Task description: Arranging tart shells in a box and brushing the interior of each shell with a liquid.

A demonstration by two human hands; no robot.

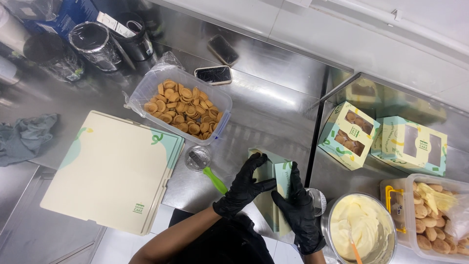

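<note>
Cake box [279, 182] between gloved hands [266, 195]

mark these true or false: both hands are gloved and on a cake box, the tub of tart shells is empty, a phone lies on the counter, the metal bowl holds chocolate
1. The left hand and right hand, in black gloves, hold a pale green cake box: true.
2. The clear tub is empty: false, it holds small tart shells.
3. A phone lies on the steel counter: true.
4. The metal bowl holds chocolate: false, it holds pale cream.
</note>
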